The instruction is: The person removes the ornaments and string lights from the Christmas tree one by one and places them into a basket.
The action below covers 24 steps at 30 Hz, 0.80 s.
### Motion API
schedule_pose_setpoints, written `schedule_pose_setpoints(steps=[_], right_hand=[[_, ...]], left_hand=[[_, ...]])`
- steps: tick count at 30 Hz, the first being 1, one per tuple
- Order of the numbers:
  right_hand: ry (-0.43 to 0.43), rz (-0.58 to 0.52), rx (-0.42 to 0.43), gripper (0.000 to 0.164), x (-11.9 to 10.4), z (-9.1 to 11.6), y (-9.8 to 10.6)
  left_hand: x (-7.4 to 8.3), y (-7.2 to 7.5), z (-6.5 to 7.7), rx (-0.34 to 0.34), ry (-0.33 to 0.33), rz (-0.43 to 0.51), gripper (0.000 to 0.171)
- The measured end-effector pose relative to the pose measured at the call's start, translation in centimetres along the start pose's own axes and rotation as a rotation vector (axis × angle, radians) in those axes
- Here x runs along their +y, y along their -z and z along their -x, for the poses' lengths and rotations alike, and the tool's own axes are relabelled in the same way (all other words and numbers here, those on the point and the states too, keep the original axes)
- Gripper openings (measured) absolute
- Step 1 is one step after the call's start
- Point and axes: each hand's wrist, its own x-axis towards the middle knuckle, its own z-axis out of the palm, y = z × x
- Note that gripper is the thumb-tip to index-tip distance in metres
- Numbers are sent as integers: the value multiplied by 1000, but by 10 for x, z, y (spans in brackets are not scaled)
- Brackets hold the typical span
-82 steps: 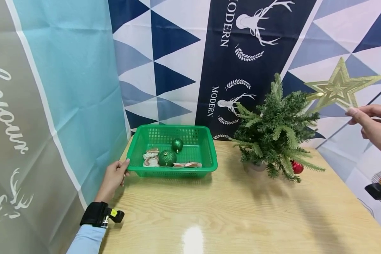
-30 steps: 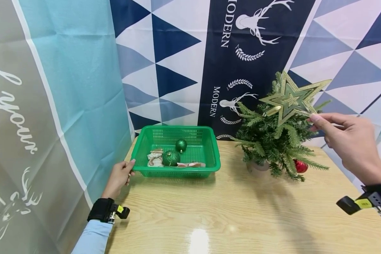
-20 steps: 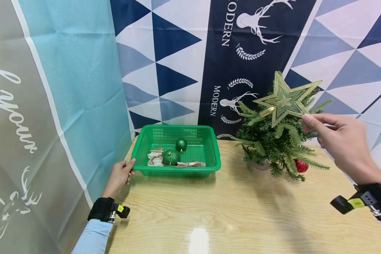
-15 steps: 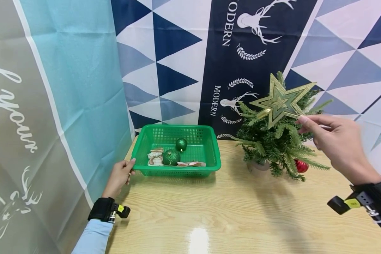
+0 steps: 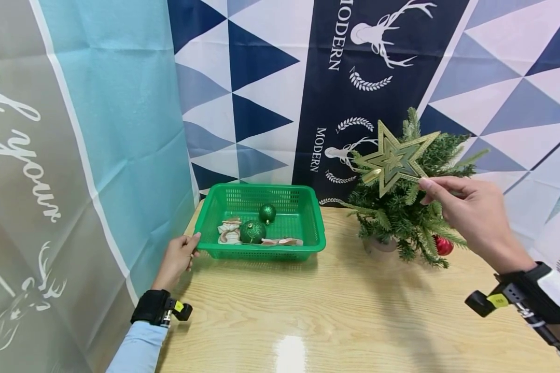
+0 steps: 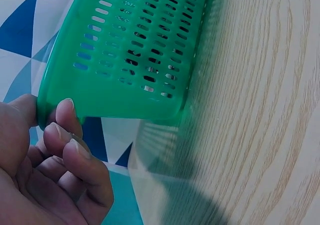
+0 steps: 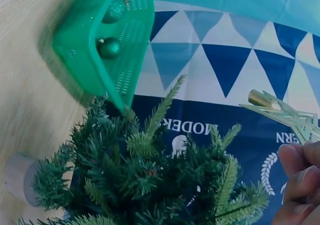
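Note:
My right hand [image 5: 471, 217] pinches one point of a gold star tree topper [image 5: 395, 160] between thumb and fingers. The star hangs in front of a small artificial Christmas tree [image 5: 415, 207]; its short gold tube is on the left side. In the right wrist view the star [image 7: 295, 116] shows nearly edge-on above the tree [image 7: 150, 170]. With thumb and fingers, my left hand [image 5: 177, 259] pinches the near left corner of a green plastic basket [image 5: 261, 251]. Inside lie two green glitter baubles [image 5: 252, 231] and pale, brownish-pink ribbon-like pieces [image 5: 230, 231].
A red bauble [image 5: 443, 245] hangs low on the tree's right side. The tree stands in a pale pot [image 5: 379, 247] on the wooden table [image 5: 280, 300]. Patterned cloth [image 5: 261, 103] hangs behind, and a blue-and-grey cloth [image 5: 116, 129] hangs along the left.
My right hand has carried the star leftward from the right edge to in front of the tree, dropping slightly lately. The left hand keeps its grip on the basket corner.

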Motion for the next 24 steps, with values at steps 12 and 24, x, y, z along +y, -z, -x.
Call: schedule_pose_setpoints(steps=[12,24], right_hand=[[-1,-3,-50,33,-4,1,-14],[4,-47,-90,35,-9,2,-28]], left_hand=[[-3,-1,-3,14,-22,-1,45],[-2,0,0,14,-24,-7,46]])
